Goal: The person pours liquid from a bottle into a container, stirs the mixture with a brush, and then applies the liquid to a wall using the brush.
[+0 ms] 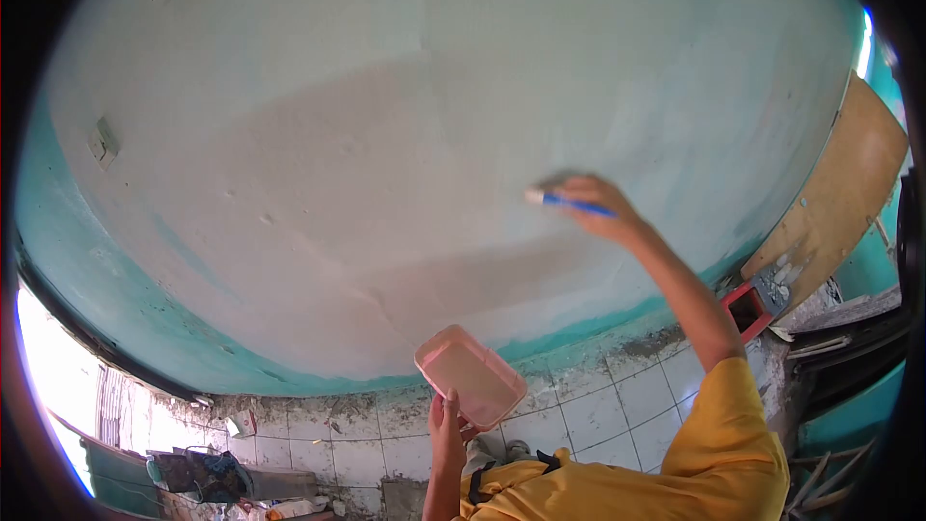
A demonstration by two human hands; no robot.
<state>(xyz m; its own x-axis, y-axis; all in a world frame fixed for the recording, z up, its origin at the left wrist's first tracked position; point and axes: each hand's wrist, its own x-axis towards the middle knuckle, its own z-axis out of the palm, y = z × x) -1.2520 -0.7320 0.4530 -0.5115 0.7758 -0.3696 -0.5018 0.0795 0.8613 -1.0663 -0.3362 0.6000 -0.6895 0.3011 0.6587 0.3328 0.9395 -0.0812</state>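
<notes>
Head view: one brush (pixel 581 204), blue handle, pale tip, gripped in the closed fingers of the right hand (pixel 600 198), slightly blurred, before a pale wall (pixel 318 154); whether the tip touches the wall cannot be told. One pink tray (pixel 471 378), tilted, held at its near edge by the left hand (pixel 447 432), thumb over the rim. One yellow shirt (pixel 723 425). White floor tiles (pixel 593 420), dirty along the wall base. One brown board (pixel 837 178), leaning at right.

teal wall border (pixel 106 265) | white floor tiles (pixel 593 420) — grimy | tan board (pixel 854 159) at right | bright opening (pixel 58 357) — left
</notes>
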